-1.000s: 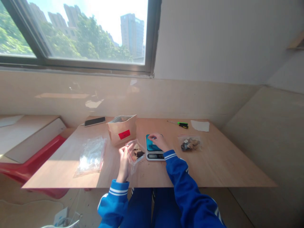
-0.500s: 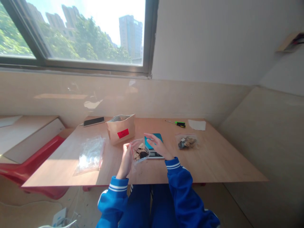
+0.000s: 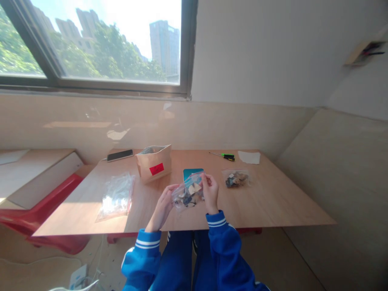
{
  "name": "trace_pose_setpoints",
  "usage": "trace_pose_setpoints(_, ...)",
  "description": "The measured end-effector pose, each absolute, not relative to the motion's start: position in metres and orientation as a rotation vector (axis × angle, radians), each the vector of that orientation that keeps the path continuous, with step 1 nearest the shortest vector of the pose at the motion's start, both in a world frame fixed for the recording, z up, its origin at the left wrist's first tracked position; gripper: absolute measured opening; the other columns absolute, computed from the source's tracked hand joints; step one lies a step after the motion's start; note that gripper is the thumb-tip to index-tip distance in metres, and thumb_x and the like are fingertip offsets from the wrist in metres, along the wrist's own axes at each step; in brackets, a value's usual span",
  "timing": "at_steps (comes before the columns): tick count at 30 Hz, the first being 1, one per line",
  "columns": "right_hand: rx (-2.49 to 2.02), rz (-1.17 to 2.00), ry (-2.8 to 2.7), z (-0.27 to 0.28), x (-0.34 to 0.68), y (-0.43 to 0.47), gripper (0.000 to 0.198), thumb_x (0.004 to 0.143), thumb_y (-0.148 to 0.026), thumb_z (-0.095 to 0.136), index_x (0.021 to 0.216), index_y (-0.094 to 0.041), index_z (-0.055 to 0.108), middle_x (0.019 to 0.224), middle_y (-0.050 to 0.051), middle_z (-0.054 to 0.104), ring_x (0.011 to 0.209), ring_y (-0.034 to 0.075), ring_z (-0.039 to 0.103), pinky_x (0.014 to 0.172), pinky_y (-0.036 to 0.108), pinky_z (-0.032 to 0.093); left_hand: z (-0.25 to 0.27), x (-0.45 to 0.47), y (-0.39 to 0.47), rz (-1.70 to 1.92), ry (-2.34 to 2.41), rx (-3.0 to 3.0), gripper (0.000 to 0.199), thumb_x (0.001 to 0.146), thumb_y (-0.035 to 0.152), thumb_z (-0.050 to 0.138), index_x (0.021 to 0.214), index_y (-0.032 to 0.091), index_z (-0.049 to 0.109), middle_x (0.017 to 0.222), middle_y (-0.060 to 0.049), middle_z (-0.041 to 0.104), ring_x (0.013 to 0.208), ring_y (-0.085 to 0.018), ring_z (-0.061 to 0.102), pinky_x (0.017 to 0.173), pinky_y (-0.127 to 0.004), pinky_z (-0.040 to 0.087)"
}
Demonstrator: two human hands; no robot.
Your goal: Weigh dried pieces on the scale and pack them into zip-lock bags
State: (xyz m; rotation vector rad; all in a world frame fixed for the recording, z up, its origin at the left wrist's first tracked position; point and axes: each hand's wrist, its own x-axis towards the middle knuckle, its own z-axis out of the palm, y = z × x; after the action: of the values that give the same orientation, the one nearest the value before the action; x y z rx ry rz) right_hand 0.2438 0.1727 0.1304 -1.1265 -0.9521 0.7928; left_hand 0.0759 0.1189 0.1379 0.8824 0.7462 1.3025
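Observation:
A clear zip bag [image 3: 188,195] holding pale and dark flat pieces hangs between my two hands, above the near part of the table. My left hand [image 3: 164,203] grips its left edge. At the bag's upper right corner, by the zip strip, the fingers of my right hand [image 3: 210,190] are pinched. Behind the bag is a blue-topped digital scale [image 3: 193,173], mostly covered from view. An open kraft paper pouch [image 3: 155,161] with a red label stands upright to the left. Right of my hands lies a second filled zip bag [image 3: 237,179] with similar pieces.
Several flat, clear bags [image 3: 117,196] are stacked on the left of the table [image 3: 266,206]. A phone [image 3: 120,155] lies at the back left. Toward the back right are a green-and-black screwdriver [image 3: 228,157] and white paper [image 3: 249,157]. A red stool [image 3: 65,202] stands left.
My right hand, spread over the scale before, has come onto the bag's upper right corner. The bag, earlier open at the top, is now stretched flat between both hands.

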Motion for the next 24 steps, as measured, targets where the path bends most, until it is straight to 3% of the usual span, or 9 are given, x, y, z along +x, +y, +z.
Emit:
trace_pose_setpoints(3, -1.144, 0.792, -0.885, 0.131, 0.243, 0.165, 0.042, 0.078, -0.060, 0.059, 0.078, -0.017, 0.057, 0.055, -0.004, 0.053, 0.046, 0.012, 0.049, 0.040, 0.023, 0.042, 0.133, 0.085, 0.117, 1.444, 0.948, 0.964, 0.034, 0.076, 0.043, 0.068, 0.097, 0.017, 0.065, 0.094, -0.006, 0.071, 0.087, -0.018, 0.065, 0.078, -0.028, 0.049)
trace_pose_setpoints(7, -1.153, 0.769, -0.887, 0.129, 0.244, 0.153, 0.043, 0.079, -0.059, 0.059, 0.084, -0.017, 0.059, 0.056, -0.003, 0.054, 0.046, 0.013, 0.050, 0.041, 0.023, 0.043, 0.131, 0.093, 0.118, 1.613, 1.198, 0.913, 0.031, 0.073, 0.045, 0.069, 0.076, 0.016, 0.062, 0.071, -0.001, 0.068, 0.068, -0.015, 0.062, 0.064, -0.025, 0.047)
trace_pose_setpoints(12, -1.168, 0.666, -1.052, 0.123, 0.248, 0.137, 0.032, 0.082, -0.051, 0.060, 0.083, -0.018, 0.061, 0.059, -0.002, 0.058, 0.052, 0.013, 0.052, 0.049, 0.023, 0.044, 0.143, 0.094, 0.112, 1.572, 1.280, 1.141, 0.026, 0.075, 0.042, 0.068, 0.071, 0.017, 0.064, 0.096, -0.008, 0.073, 0.088, -0.020, 0.066, 0.076, -0.028, 0.049)
trace_pose_setpoints(18, -1.146, 0.585, -1.043, 0.127, 0.258, 0.124, 0.030, 0.081, -0.048, 0.061, 0.080, -0.018, 0.061, 0.077, 0.005, 0.068, 0.070, 0.018, 0.062, 0.065, 0.029, 0.049, 0.159, 0.092, 0.105, 1.607, 1.407, 1.220, 0.028, 0.079, 0.047, 0.062, 0.074, 0.019, 0.066, 0.066, -0.001, 0.067, 0.065, -0.017, 0.063, 0.062, -0.026, 0.048)
trace_pose_setpoints(24, -1.152, 0.572, -0.923, 0.134, 0.265, 0.117, 0.034, 0.079, -0.052, 0.062, 0.078, -0.017, 0.059, 0.066, 0.001, 0.062, 0.054, 0.014, 0.053, 0.050, 0.024, 0.042, 0.162, 0.092, 0.106, 1.601, 1.271, 1.124, 0.031, 0.078, 0.048, 0.063, 0.075, 0.017, 0.066, 0.066, 0.000, 0.064, 0.063, -0.014, 0.059, 0.057, -0.022, 0.044)
